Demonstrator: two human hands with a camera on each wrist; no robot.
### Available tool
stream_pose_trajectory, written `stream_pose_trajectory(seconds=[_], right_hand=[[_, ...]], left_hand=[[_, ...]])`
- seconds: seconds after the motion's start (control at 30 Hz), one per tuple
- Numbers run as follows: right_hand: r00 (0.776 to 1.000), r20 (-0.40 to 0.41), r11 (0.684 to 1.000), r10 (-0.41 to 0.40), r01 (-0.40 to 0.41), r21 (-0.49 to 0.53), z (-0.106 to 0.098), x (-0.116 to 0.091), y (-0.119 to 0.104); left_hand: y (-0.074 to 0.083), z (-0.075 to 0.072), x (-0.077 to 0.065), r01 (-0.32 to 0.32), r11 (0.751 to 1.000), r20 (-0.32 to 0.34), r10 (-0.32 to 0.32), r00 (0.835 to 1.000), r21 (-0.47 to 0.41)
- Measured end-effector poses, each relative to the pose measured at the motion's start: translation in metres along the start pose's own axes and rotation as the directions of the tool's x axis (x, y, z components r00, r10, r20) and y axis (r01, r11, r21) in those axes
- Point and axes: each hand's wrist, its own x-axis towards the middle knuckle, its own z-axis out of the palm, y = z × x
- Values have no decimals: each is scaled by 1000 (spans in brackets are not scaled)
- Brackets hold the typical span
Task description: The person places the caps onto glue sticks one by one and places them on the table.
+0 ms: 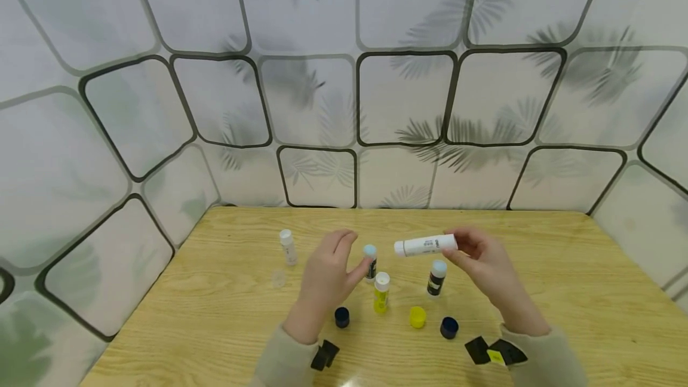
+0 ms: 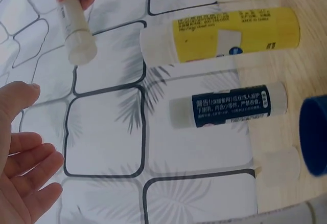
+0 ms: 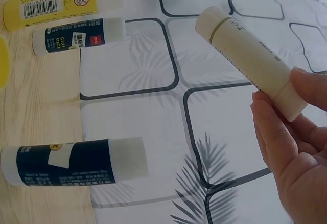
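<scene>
My right hand pinches a white glue stick by one end between thumb and fingers, holding it nearly level above the table. In the right wrist view the same white stick slants up and away from the fingertips. My left hand hovers with relaxed, parted fingers and holds nothing. Beside its thumb in the head view stands a navy glue stick. A yellow glue stick stands nearer to me, and a second navy one stands below the held stick. All three stand upright without caps.
A white glue stick stands at the left, with a translucent cap close by. Toward the front lie a navy cap, a yellow cap and another navy cap. Patterned walls border the wooden table.
</scene>
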Motion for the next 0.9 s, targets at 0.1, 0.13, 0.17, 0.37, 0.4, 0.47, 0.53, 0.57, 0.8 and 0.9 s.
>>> stream_pose_trajectory(seconds=[0.1, 0.13, 0.17, 0.37, 0.4, 0.47, 0.53, 0.57, 0.8, 0.9], right_hand=[[1000, 24, 1000, 7, -7, 10, 5, -1, -2], [999, 33, 1000, 4, -5, 18, 6, -1, -2], [999, 42, 999, 2, -4, 33, 8, -1, -3], [996, 85, 996, -9, 1, 91, 16, -1, -4], [996, 92, 995, -11, 2, 97, 17, -1, -4], [994, 105, 994, -12, 1, 108, 18, -1, -4], [993, 118, 994, -10, -3, 113, 20, -1, -5], [992, 124, 993, -7, -7, 116, 21, -1, -5], [985, 174, 992, 16, -38, 123, 26, -2, -8], [980, 201, 989, 14, -43, 141, 28, -3, -8]], left_hand=[[6, 2, 0, -9, 1000, 13, 10, 1000, -22], [8, 2, 0, -5, 999, 21, 5, 1000, -37], [10, 3, 0, 1, 998, 25, 0, 1000, -57], [22, 8, 0, 55, 977, 74, -40, 996, -206], [23, 8, 0, 58, 974, 81, -41, 996, -220], [27, 9, 0, 61, 971, 95, -40, 995, -232], [29, 10, 0, 64, 971, 110, -39, 993, -232], [29, 10, -1, 66, 971, 117, -40, 992, -231], [30, 14, -3, 51, 960, 133, -15, 991, -274], [30, 14, -3, 37, 955, 142, 5, 990, -294]])
